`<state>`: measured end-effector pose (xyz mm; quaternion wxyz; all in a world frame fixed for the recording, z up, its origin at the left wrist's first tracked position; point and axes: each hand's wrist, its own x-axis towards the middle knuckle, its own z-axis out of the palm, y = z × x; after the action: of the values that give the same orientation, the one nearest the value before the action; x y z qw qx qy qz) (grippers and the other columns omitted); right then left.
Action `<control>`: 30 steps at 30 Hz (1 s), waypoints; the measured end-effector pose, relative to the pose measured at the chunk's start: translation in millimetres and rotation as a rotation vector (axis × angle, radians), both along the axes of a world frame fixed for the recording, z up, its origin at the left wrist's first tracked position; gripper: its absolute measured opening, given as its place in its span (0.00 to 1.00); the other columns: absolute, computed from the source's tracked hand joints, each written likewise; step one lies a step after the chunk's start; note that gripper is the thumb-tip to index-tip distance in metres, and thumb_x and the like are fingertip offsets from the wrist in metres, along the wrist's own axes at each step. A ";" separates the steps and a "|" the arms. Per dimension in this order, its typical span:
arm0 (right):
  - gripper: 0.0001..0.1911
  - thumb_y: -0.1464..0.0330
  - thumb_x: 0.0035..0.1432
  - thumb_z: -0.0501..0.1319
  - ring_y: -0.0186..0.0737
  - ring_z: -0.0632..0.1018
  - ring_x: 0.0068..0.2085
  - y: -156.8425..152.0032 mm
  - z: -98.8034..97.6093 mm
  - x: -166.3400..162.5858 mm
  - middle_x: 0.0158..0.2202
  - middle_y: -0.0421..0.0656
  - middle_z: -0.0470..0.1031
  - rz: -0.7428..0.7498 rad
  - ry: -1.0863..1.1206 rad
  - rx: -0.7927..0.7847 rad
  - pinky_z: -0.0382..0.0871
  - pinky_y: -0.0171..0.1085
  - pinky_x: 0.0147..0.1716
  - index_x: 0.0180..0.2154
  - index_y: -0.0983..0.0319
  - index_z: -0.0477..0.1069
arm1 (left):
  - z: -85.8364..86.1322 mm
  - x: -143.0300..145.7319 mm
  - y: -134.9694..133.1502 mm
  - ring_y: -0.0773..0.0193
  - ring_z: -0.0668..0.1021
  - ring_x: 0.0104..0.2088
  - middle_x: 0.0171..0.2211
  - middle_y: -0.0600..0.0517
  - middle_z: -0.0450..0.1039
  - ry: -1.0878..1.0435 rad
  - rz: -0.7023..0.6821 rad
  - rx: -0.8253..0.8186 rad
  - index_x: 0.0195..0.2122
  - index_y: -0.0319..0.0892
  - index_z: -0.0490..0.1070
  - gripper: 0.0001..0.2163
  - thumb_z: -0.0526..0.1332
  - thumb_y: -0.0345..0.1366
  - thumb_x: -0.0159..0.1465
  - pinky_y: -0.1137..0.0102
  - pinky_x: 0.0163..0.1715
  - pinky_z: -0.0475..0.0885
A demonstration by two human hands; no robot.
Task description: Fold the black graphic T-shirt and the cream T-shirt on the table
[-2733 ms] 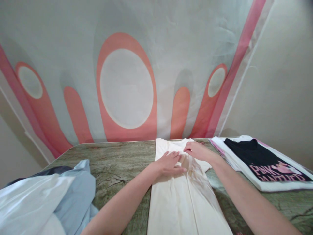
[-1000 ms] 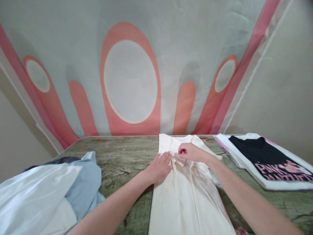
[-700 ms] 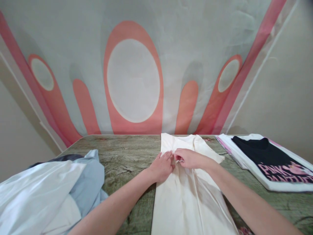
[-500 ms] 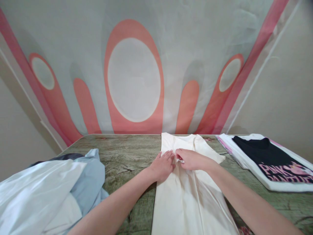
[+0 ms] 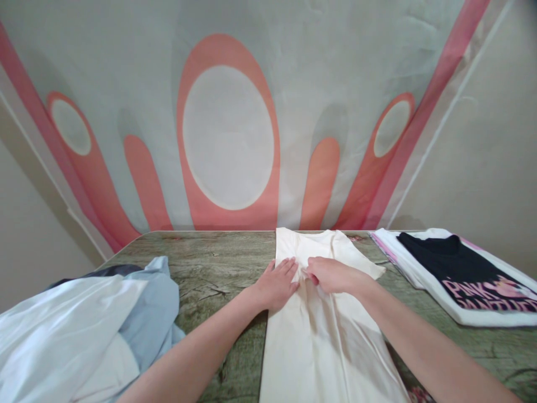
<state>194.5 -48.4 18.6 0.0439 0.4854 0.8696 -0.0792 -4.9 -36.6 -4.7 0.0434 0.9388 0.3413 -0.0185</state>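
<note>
A cream shirt (image 5: 327,341) lies lengthwise on the table, its left side in a straight edge and a sleeve sticking out to the right. Flat on its upper left part rests my left hand (image 5: 279,285), fingers stretched toward the far edge. My right hand (image 5: 329,274) is closed just beside it, over the upper middle of the shirt, with the fingers pinching a bit of the cloth. Creases run down from the pinched spot. My right forearm crosses over the shirt's right side.
On the left is a loose heap of white and light blue clothes (image 5: 62,330), with something dark beneath. At the right lies a stack of folded shirts, a black printed one (image 5: 461,268) on top. The wood-patterned table (image 5: 218,263) ends at a wall with a pink-patterned backdrop (image 5: 226,218).
My right hand has shifted slightly to the right, away from my left hand, and less bunched cloth shows at its fingers. My left hand stays almost in place, its fingers flatter.
</note>
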 end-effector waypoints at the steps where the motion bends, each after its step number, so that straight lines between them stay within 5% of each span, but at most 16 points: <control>1: 0.08 0.79 0.45 0.57 0.37 0.72 0.32 -0.5 1.2 0.3 0.32 0.45 0.72 -0.006 0.018 -0.022 0.57 0.32 0.29 0.27 0.64 0.71 | 0.9 -0.1 -0.2 0.56 0.46 0.64 0.65 0.44 0.39 0.000 0.001 -0.006 0.63 0.36 0.42 0.25 0.36 0.43 0.68 0.54 0.59 0.45; 10: 0.14 0.79 0.44 0.53 0.38 0.74 0.35 -1.6 7.0 -6.1 0.33 0.45 0.76 -0.041 0.239 -0.098 0.61 0.31 0.34 0.31 0.64 0.73 | -5.2 -1.7 1.7 0.56 0.47 0.63 0.64 0.44 0.40 -0.027 -0.009 0.041 0.63 0.38 0.43 0.24 0.36 0.41 0.68 0.52 0.58 0.46; 14: 0.12 0.76 0.46 0.53 0.35 0.74 0.31 10.8 13.6 19.3 0.31 0.41 0.76 -0.056 0.350 -0.153 0.62 0.30 0.30 0.32 0.63 0.72 | -1.7 0.0 0.9 0.57 0.49 0.63 0.64 0.49 0.43 -0.064 -0.084 0.050 0.62 0.48 0.47 0.21 0.39 0.38 0.68 0.51 0.58 0.45; 20: 0.05 0.71 0.47 0.57 0.39 0.73 0.30 37.2 8.4 99.1 0.28 0.45 0.74 -0.557 0.193 0.128 0.60 0.33 0.28 0.28 0.64 0.70 | -2.7 4.5 2.1 0.59 0.53 0.62 0.63 0.55 0.49 -0.071 -0.151 -0.011 0.59 0.55 0.53 0.20 0.45 0.32 0.66 0.51 0.58 0.41; 24: 0.05 0.67 0.44 0.61 0.38 0.71 0.26 42.2 -8.0 142.3 0.22 0.42 0.70 -0.720 0.148 -0.018 0.57 0.33 0.22 0.24 0.63 0.68 | -0.2 6.6 -1.6 0.60 0.53 0.62 0.62 0.54 0.51 -0.103 -0.130 -0.031 0.57 0.52 0.57 0.21 0.46 0.29 0.64 0.52 0.59 0.42; 30: 0.12 0.59 0.42 0.63 0.34 0.68 0.19 37.1 -14.3 162.4 0.18 0.38 0.66 -0.735 0.246 -0.321 0.56 0.32 0.17 0.23 0.62 0.66 | 8.4 28.4 -1.6 0.64 0.57 0.60 0.60 0.48 0.56 -0.293 -0.052 -0.080 0.59 0.41 0.52 0.19 0.40 0.35 0.67 0.62 0.61 0.44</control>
<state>356.9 -11.3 4.3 -0.0163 0.7374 0.6138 -0.2813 23.5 -38.2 3.7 0.1295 0.9375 0.3059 0.1041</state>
